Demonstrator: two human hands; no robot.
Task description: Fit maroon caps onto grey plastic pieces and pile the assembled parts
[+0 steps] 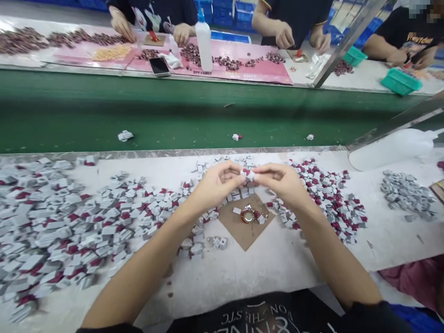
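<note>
Both my hands meet above the bench, pinching one small white-and-dark-red plastic piece [247,173] between them. My left hand [224,178] grips its left side with thumb and fingertips. On its other side, my right hand [275,179] has its fingers closed in a pinch. Below them lies a brown square board [245,238], turned cornerwise, with a small round metal-rimmed dish [248,216] and a few loose pieces on it. A heap of grey, white and dark red pieces [121,217] spreads to the left. Another heap [329,194] lies beside my right forearm.
A green conveyor belt [180,115] runs beyond the bench, carrying a few small pieces. On the right are a white bottle [391,149], a grey pile [407,194] and a metal post [347,44]. Co-workers' hands handle small parts across the belt, near a white squeeze bottle [204,46].
</note>
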